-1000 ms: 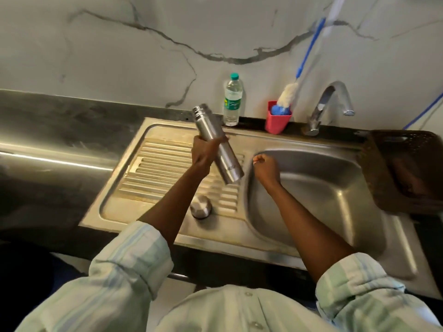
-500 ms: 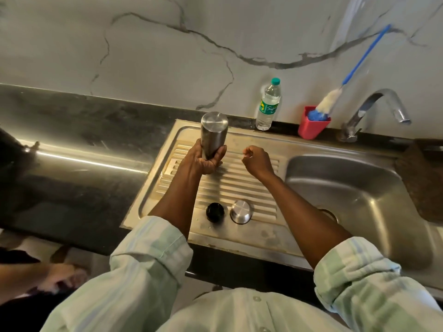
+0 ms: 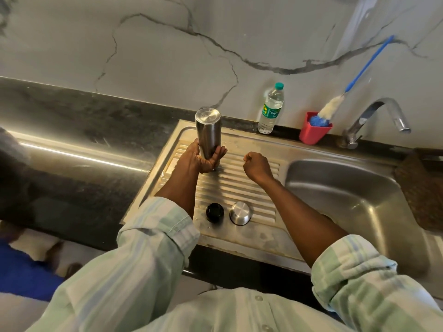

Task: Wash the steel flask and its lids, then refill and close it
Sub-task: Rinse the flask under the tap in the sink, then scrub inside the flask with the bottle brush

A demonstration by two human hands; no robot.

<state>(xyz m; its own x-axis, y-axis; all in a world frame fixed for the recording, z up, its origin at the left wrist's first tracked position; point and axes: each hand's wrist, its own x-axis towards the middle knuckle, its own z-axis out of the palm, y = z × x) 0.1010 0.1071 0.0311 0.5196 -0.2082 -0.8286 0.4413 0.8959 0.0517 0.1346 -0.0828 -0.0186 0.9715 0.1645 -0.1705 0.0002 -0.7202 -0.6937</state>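
The steel flask (image 3: 208, 129) stands upside down on the ribbed drainboard (image 3: 242, 185), its closed base pointing up. My left hand (image 3: 200, 159) is wrapped around its lower part. My right hand (image 3: 257, 165) hovers to the right of the flask with fingers curled shut and nothing in it. Near the front of the drainboard lie a black inner lid (image 3: 214, 212) and a steel outer cap (image 3: 240, 213), side by side.
The sink basin (image 3: 335, 188) is to the right, with the tap (image 3: 381, 118) behind it. A plastic water bottle (image 3: 271, 109) and a red cup (image 3: 312, 133) holding a blue-handled bottle brush stand along the back ledge. A brown basket (image 3: 424, 188) sits far right. Dark countertop lies left.
The flask went from tilted over the basin edge to upside down and upright on the drainboard, held by my left hand. My right hand moved left, away from the basin.
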